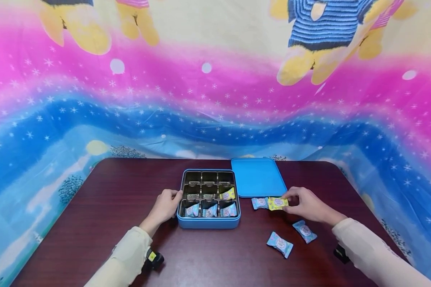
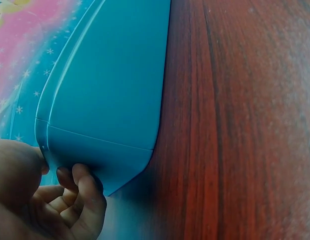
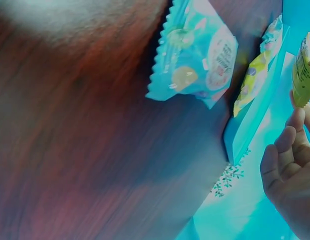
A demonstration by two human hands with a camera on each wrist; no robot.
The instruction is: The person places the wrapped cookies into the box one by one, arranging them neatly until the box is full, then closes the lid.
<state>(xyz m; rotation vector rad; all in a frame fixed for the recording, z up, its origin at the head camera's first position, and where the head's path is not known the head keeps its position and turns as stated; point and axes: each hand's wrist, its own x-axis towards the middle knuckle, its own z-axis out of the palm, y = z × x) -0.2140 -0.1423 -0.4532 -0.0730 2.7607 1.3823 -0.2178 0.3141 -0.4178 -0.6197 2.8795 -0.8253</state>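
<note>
A blue box (image 1: pixel 209 223) with a divided dark inner tray stands mid-table. Blue wrapped candies (image 1: pixel 210 210) fill its front row, and one yellow candy (image 1: pixel 228 194) sits in the middle row's right compartment. My left hand (image 1: pixel 167 203) grips the box's left side, thumb near the rim and fingers curled against the wall (image 2: pixel 102 90). Right of the box, my right hand (image 1: pixel 305 204) pinches a yellow wrapped candy (image 3: pixel 302 77) between thumb and fingers. Beside the lid lie another yellow candy (image 3: pixel 252 80) and a blue candy (image 1: pixel 260 203).
The blue lid (image 1: pixel 259 177) lies behind the right hand, against the box's right side. Two more blue candies (image 1: pixel 280 244) lie nearer the front right of the dark wooden table (image 1: pixel 129 187). A printed cloth (image 1: pixel 201 103) hangs behind and around the table.
</note>
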